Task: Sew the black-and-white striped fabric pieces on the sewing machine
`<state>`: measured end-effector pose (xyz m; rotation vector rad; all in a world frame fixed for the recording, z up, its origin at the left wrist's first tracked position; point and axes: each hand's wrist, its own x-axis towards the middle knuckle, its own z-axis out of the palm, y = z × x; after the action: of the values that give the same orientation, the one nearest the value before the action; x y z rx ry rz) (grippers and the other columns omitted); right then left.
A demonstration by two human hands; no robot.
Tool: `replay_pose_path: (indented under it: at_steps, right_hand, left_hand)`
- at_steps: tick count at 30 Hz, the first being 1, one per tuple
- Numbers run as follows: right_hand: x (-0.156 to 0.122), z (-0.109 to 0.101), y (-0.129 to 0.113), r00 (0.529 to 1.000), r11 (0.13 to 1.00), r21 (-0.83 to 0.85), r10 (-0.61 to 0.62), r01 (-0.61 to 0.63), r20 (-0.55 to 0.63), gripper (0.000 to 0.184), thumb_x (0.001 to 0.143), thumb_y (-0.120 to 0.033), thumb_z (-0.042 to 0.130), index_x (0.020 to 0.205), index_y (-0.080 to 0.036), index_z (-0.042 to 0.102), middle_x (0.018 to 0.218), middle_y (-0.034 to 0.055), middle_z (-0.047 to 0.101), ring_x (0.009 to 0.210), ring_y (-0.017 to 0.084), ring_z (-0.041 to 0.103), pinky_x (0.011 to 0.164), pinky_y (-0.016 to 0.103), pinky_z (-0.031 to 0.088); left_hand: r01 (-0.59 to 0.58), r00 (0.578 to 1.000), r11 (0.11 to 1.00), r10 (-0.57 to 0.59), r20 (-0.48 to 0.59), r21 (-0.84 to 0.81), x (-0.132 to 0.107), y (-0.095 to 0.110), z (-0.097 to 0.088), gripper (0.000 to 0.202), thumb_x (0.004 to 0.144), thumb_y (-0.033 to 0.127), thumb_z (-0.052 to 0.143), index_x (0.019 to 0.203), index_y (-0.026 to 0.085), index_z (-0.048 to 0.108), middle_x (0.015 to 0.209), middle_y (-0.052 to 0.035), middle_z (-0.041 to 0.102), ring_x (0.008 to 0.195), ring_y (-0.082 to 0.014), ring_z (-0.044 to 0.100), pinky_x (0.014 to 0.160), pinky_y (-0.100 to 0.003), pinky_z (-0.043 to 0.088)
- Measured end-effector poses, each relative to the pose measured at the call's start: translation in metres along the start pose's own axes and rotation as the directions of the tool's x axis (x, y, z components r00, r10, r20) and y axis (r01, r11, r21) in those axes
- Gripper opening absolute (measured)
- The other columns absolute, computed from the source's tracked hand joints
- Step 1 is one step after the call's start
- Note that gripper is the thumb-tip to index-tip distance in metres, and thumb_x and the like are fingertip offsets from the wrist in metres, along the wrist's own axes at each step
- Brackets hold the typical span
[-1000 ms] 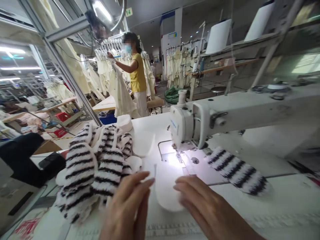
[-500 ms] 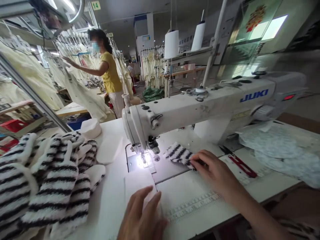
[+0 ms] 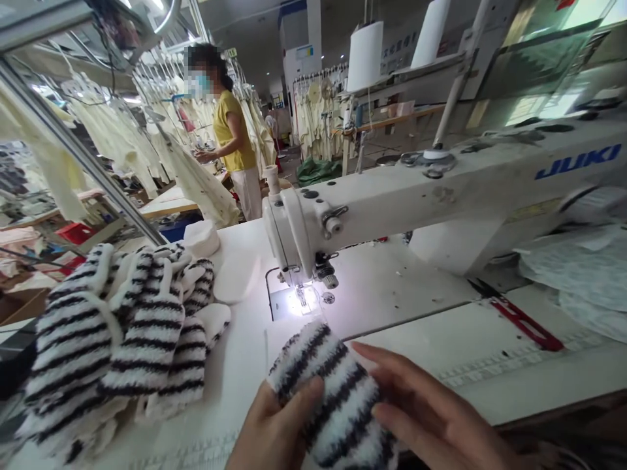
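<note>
A fluffy black-and-white striped fabric piece (image 3: 337, 391) is held up at the front of the sewing machine (image 3: 382, 199), just on my side of the lit needle area (image 3: 302, 299). My left hand (image 3: 279, 421) grips its left edge, thumb lying on top and fingers hidden beneath. At its right edge, my right hand (image 3: 431, 414) pinches the fabric between thumb and fingers, partly out of sight behind it. Under the piece, a white sheet on the table is mostly covered.
Several striped fuzzy pieces (image 3: 142, 339) are heaped on the left. White pads (image 3: 238, 277) lie behind them. Red-handled snips (image 3: 524, 320) rest on the right, near pale fabric (image 3: 582, 274). Thread cones (image 3: 365, 55) stand above. A person in a yellow top (image 3: 234, 134) stands beyond the table.
My right hand has brought the striped piece left and toward me from beside the machine's needle. My left hand has taken hold of it. The view has turned left; the person's arm has lowered.
</note>
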<state>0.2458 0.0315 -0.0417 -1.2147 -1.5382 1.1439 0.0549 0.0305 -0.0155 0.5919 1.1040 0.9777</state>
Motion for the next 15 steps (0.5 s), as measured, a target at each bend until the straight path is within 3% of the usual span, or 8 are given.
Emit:
replay_pose_path:
  at_steps: [2, 4, 6, 8, 10, 12, 15]
  right_hand:
    - [0.006, 0.012, -0.007, 0.986, 0.978, 0.154, 0.12, -0.138, 0.116, 0.034, 0.087, -0.047, 0.054, 0.116, -0.03, 0.062, 0.106, 0.0026, 0.066, 0.093, 0.017, 0.064, 0.081, 0.024, 0.053]
    - [0.014, 0.025, -0.017, 0.982, 0.969, 0.186, 0.14, -0.162, 0.127, 0.031, 0.086, -0.047, 0.055, 0.109, -0.028, 0.065, 0.092, 0.0012, 0.064, 0.08, 0.015, 0.064, 0.071, 0.023, 0.054]
    - [0.022, 0.036, -0.023, 0.992, 0.99, 0.101, 0.095, -0.103, 0.079, 0.027, 0.086, -0.042, 0.053, 0.104, -0.026, 0.064, 0.075, -0.002, 0.058, 0.062, 0.012, 0.058, 0.057, 0.021, 0.05]
    - [0.029, 0.044, -0.022, 1.0, 0.996, -0.085, -0.001, 0.003, 0.015, 0.019, 0.085, -0.035, 0.051, 0.097, -0.025, 0.061, 0.065, -0.0043, 0.054, 0.052, 0.011, 0.053, 0.049, 0.021, 0.044]
    - [0.033, 0.05, -0.017, 0.997, 0.951, -0.299, -0.076, 0.079, 0.02, 0.011, 0.082, -0.026, 0.051, 0.09, -0.024, 0.059, 0.063, -0.004, 0.056, 0.052, 0.011, 0.054, 0.05, 0.022, 0.043]
    - [0.036, 0.053, -0.011, 0.994, 0.893, -0.437, -0.096, 0.106, 0.045, 0.008, 0.082, -0.021, 0.052, 0.086, -0.023, 0.057, 0.067, -0.0024, 0.06, 0.057, 0.013, 0.058, 0.052, 0.023, 0.044]
    - [0.036, 0.053, -0.008, 0.984, 0.857, -0.486, -0.161, 0.175, 0.07, 0.013, 0.089, -0.021, 0.045, 0.086, -0.022, 0.058, 0.076, 0.0009, 0.065, 0.066, 0.015, 0.063, 0.058, 0.025, 0.049]
  left_hand:
    - [-0.074, 0.995, 0.971, 0.087, -0.048, 0.229, -0.003, 0.016, -0.011, 0.037, 0.075, 0.046, 0.07, 0.098, 0.018, 0.067, 0.097, -0.0067, 0.07, 0.1, -0.0262, 0.062, 0.088, -0.034, 0.048]
    - [-0.196, 0.973, 0.867, 0.228, -0.016, 0.457, 0.003, 0.038, -0.019, 0.029, 0.078, 0.046, 0.066, 0.087, 0.018, 0.066, 0.087, -0.0035, 0.069, 0.093, -0.0227, 0.061, 0.081, -0.029, 0.048]
    - [-0.31, 0.936, 0.632, 0.332, 0.114, 0.711, 0.017, 0.059, -0.026, 0.028, 0.082, 0.045, 0.058, 0.077, 0.017, 0.061, 0.073, -0.0006, 0.063, 0.078, -0.0188, 0.058, 0.068, -0.025, 0.046]
    - [-0.337, 0.917, 0.345, 0.331, 0.223, 0.876, 0.035, 0.071, -0.032, 0.027, 0.086, 0.042, 0.051, 0.076, 0.017, 0.059, 0.068, 0.0011, 0.059, 0.069, -0.0162, 0.055, 0.06, -0.024, 0.041]
    - [-0.316, 0.921, 0.196, 0.297, 0.25, 0.928, 0.051, 0.074, -0.035, 0.021, 0.085, 0.038, 0.053, 0.083, 0.018, 0.061, 0.073, 0.0008, 0.063, 0.07, -0.0163, 0.056, 0.062, -0.024, 0.041]
    - [-0.305, 0.923, 0.135, 0.286, 0.258, 0.943, 0.061, 0.07, -0.035, 0.018, 0.081, 0.034, 0.059, 0.09, 0.019, 0.062, 0.081, -0.0006, 0.067, 0.074, -0.0178, 0.058, 0.066, -0.026, 0.042]
    - [-0.304, 0.913, 0.057, 0.302, 0.274, 0.951, 0.065, 0.064, -0.033, 0.017, 0.082, 0.034, 0.059, 0.089, 0.018, 0.061, 0.077, -0.0016, 0.066, 0.07, -0.0185, 0.058, 0.065, -0.028, 0.04]
